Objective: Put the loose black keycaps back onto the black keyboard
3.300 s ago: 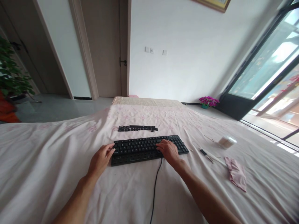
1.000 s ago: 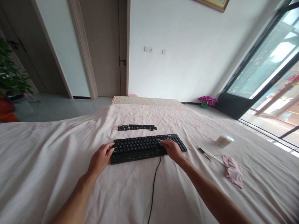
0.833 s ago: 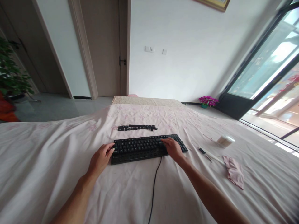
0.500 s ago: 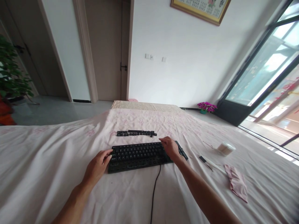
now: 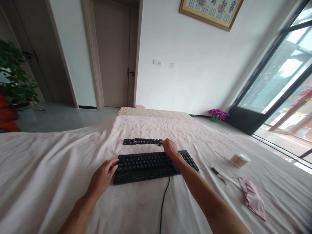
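A black keyboard (image 5: 146,165) lies on the patterned cloth, its lower rows of keys partly stripped of their caps. My left hand (image 5: 104,172) grips its left end between thumb and fingers. Beyond the keyboard, loose black keycaps (image 5: 142,141) lie in two rows, a long bar-shaped one among them. My right hand (image 5: 170,149) reaches over the keyboard, with its fingertips pinched at a keycap at the right end of those rows. That keycap is mostly hidden by the fingers. The right forearm covers part of the keyboard's right side.
The keyboard's cable (image 5: 163,204) runs toward me. To the right are a clear round container (image 5: 240,160) of cotton swabs, a small brush with black bristles (image 5: 214,171), tweezers (image 5: 222,178) and a pink cloth (image 5: 252,198). A wall and doors stand beyond the bed-like surface.
My right hand has moved left and forward from above the keyboard to the right end of the keycap rows. My left hand stays at the keyboard's left end. The view has shifted slightly.
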Available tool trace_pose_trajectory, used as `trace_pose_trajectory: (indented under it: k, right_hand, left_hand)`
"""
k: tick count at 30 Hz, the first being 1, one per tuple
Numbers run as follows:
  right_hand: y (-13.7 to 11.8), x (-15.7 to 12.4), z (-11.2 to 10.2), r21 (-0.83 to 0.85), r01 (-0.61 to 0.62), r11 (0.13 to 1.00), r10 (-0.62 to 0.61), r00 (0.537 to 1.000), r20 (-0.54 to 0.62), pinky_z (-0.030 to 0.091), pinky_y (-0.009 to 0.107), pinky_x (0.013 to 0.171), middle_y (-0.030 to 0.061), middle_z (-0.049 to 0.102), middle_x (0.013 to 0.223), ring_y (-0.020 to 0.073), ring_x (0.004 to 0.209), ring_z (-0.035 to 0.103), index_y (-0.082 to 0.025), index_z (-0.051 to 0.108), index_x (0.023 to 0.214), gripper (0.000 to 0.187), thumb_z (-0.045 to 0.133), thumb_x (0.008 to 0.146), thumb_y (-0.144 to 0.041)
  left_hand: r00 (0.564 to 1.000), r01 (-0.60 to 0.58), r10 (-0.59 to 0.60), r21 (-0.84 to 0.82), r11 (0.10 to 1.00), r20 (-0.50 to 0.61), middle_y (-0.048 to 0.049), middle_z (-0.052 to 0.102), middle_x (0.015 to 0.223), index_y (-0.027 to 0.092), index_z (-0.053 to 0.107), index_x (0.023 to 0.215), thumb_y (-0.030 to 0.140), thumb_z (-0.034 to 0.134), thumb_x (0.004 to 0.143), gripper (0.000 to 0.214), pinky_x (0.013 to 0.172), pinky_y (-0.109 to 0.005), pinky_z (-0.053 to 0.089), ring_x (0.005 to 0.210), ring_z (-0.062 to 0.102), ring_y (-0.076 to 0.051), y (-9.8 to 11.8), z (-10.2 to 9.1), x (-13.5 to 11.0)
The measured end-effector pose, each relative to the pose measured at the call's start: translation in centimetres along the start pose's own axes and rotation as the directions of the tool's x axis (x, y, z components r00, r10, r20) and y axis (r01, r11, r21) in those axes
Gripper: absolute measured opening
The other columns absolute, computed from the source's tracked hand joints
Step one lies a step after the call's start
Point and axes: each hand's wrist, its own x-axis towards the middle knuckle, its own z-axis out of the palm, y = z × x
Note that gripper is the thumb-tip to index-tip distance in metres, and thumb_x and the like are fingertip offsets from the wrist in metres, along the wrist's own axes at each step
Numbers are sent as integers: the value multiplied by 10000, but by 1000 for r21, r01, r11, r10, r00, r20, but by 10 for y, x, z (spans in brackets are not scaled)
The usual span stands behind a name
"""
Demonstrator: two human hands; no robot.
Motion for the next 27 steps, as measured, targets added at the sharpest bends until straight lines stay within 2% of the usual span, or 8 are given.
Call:
trace_pose_trajectory:
  k: [6, 11, 18, 27]
  right_hand:
    - [-9, 12, 3, -63, 11, 998, -6, 997, 79, 392, 255, 787, 62, 658, 1082, 198, 967, 609, -262, 721, 986, 222, 524, 889, -297]
    - [-15, 16, 3, -99, 11, 995, 3, 990, 138, 409, 263, 810, 86, 656, 1095, 208, 987, 608, -234, 705, 1022, 216, 577, 855, -281]
    - [-21, 23, 3, -114, -18, 993, 39, 983, 181, 429, 288, 806, 130, 645, 1120, 228, 1000, 619, -185, 677, 1059, 234, 562, 866, -251]
    - [-17, 18, -6, -28, -35, 999, 40, 971, 235, 418, 227, 731, 57, 695, 1015, 187, 942, 625, -232, 718, 960, 205, 660, 781, -314]
  left_hand:
    - [1000, 2, -2, -3, 1000, -3, -34, 648, 1132, 236, 590, 1142, 356, 428, 885, 327, 856, -283, 485, 956, 632, -161, 3, -2, 0]
    - [1000, 5, -5, 4, 1000, 3, -35, 654, 1130, 235, 586, 1151, 363, 429, 882, 336, 844, -286, 492, 941, 638, -163, 5, -4, 0]
    - [1000, 7, -7, 7, 1000, 5, -37, 652, 1122, 241, 586, 1153, 388, 431, 883, 344, 854, -292, 493, 953, 637, -168, 6, -4, 0]
    - [1000, -2, 2, 20, 1000, -9, -31, 661, 1101, 247, 597, 1147, 380, 437, 878, 340, 836, -289, 500, 930, 643, -166, 3, -3, 0]
